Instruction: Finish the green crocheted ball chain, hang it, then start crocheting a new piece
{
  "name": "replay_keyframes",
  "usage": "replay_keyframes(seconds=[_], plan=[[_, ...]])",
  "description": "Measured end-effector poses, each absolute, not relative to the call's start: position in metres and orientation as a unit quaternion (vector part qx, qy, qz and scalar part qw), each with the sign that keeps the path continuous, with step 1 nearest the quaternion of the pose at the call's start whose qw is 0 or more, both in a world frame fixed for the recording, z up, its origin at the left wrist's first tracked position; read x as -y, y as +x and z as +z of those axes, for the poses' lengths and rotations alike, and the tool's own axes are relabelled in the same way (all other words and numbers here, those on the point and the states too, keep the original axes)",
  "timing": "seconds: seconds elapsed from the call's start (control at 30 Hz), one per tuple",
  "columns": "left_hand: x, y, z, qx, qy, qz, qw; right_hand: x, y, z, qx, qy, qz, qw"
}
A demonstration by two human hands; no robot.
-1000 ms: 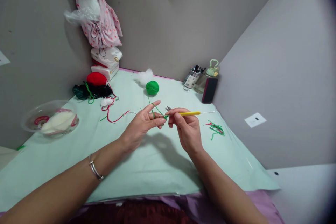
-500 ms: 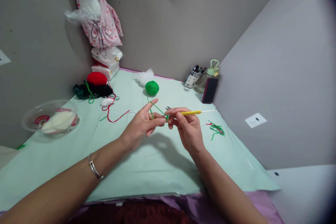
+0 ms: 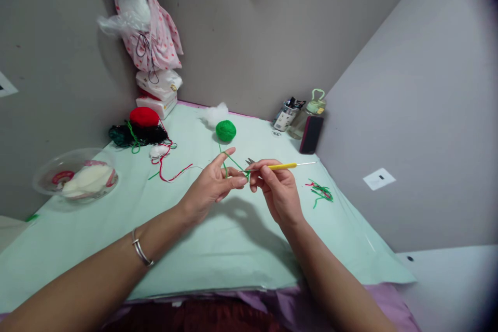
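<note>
Between the fingers of my right hand [image 3: 278, 187] is a crochet hook [image 3: 283, 166] with a yellow handle and metal ends. Its left tip meets a small piece of green crochet work [image 3: 247, 174], mostly hidden by fingertips. My left hand [image 3: 213, 181] pinches that piece with thumb and fingers, its index finger raised. Green yarn [image 3: 230, 156] loops over this raised finger and runs back to a green yarn ball [image 3: 225, 130] behind the hands. Partly covered by my right hand, the grey points of scissors [image 3: 249, 161] show on the table.
On the left are a clear plastic tub [image 3: 73, 179], red yarn [image 3: 143, 116] and dark yarn [image 3: 143, 135]. White stuffing [image 3: 216, 114] lies behind the green ball. At right stand a phone [image 3: 312, 135], a bottle [image 3: 301, 122] and a pen holder [image 3: 285, 115], with yarn scraps [image 3: 322, 191] nearer.
The crochet hook has shifted and turned slightly, its right end now a little left and higher. Both hands keep nearly the same place and grip.
</note>
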State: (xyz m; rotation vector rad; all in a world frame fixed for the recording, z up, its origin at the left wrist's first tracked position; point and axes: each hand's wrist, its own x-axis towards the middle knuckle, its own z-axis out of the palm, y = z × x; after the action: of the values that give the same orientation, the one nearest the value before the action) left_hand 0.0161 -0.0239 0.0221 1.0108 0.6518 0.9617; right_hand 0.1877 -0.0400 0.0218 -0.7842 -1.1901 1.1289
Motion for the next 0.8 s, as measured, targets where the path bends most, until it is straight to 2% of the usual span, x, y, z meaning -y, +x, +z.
replay_keyframes(seconds=[0.4,0.8], plan=[[0.026,0.018,0.025,-0.282,0.476,0.420,0.720,0.042,0.190,0.017,0.549,-0.341,0.440,0.624],[0.025,0.020,0.019,-0.272,0.463,0.439,0.720,0.050,0.182,0.017,0.629,-0.356,0.281,0.632]])
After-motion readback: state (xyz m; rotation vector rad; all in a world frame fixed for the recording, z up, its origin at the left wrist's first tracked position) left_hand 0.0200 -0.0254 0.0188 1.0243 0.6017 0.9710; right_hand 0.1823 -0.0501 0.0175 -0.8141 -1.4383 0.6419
